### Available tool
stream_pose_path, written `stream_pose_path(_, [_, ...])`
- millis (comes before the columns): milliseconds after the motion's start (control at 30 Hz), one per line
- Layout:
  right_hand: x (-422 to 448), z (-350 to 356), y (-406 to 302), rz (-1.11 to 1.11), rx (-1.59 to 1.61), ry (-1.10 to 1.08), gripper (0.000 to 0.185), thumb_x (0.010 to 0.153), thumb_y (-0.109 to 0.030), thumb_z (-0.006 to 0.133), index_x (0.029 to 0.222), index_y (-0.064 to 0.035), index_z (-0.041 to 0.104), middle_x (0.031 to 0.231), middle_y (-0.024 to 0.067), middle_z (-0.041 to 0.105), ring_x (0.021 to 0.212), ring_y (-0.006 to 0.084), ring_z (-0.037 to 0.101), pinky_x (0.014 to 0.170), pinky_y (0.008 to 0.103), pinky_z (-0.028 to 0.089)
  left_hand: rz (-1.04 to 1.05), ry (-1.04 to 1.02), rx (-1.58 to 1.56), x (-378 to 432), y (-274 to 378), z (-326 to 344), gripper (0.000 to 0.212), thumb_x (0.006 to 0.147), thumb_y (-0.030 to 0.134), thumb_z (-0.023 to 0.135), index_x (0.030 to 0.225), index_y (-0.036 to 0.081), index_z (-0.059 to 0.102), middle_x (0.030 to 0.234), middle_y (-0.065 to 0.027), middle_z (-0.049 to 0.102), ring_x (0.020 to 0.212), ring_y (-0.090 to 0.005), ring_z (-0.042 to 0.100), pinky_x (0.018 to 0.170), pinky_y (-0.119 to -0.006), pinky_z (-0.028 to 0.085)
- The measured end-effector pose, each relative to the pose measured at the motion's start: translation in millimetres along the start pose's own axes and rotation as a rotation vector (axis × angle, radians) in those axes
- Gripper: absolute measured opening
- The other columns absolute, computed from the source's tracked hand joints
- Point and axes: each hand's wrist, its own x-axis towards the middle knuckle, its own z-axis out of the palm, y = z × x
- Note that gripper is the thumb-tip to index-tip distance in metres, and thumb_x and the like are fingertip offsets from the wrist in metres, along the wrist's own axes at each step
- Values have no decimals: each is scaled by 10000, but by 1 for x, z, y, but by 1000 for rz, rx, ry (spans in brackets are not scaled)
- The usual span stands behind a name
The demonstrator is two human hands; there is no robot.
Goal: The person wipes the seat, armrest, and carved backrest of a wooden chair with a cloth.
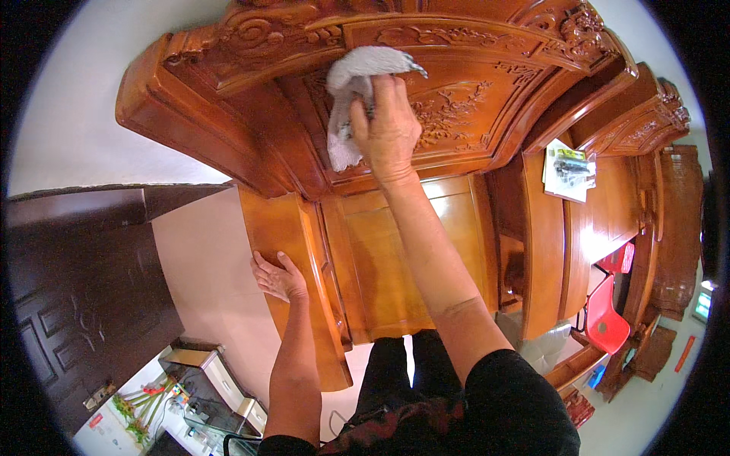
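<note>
My right hand (391, 125) grips a whitish cloth (370, 61) against the carved wooden backrest (456, 108) of a large armchair. Part of the cloth hangs down to the left of my fingers, and its dark-edged corner sticks out to the right. Floral relief shows on the panel beside my knuckles. My left hand (280, 276) rests with spread fingers on the chair's broad flat armrest (276, 228), holding nothing. Between my arms lies the glossy wooden seat (382, 268), partly covered by my right forearm.
To the right, papers and a packaged item (570, 171) lie on another wooden armrest. Beyond stands a red chair (607, 319). A dark panelled door (85, 296) is at the left, above a cabinet (211, 387) at lower left. The white wall (114, 148) meets the backrest's left side.
</note>
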Motion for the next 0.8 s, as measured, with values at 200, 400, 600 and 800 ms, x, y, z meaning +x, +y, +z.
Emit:
stream_pose_path(200, [-51, -8, 90, 268, -88, -11, 460, 788, -121, 658, 1215, -109, 486, 1096, 140, 569, 974, 368, 594, 780, 431, 503, -12, -48, -54, 0, 10, -5, 669, 977, 563, 337, 1477, 120, 303, 1512, -154, 318, 1383, -320, 315, 1099, -511, 258])
stream_pose_path(400, [-54, -33, 119, 220, 56, -12, 362, 820, -85, 624, 1176, -71, 561, 1089, 150, 566, 1028, 338, 569, 897, 424, 461, 28, 21, 33, 1, 2, 1, 634, 971, 512, 378, 1459, 111, 316, 1463, -153, 363, 1337, -307, 356, 1048, -472, 305])
stream_pose_path(600, [-30, -21, 125, 139, -46, 296, 470, 873, -52, 613, 1329, -1, 509, 1063, 196, 546, 962, 336, 546, 882, 411, 452, 8, -18, 32, 1, 7, 5, 645, 966, 527, 377, 1456, 111, 324, 1464, -148, 365, 1344, -299, 352, 1052, -462, 306])
stream_pose_path(800, [-105, -6, 75, 204, -50, -412, 501, 801, -22, 655, 1280, -140, 564, 927, 141, 555, 846, 330, 595, 728, 421, 508, -27, -7, 27, 3, 3, 3, 625, 960, 497, 424, 1451, 122, 332, 1460, -133, 372, 1345, -300, 354, 1058, -480, 303])
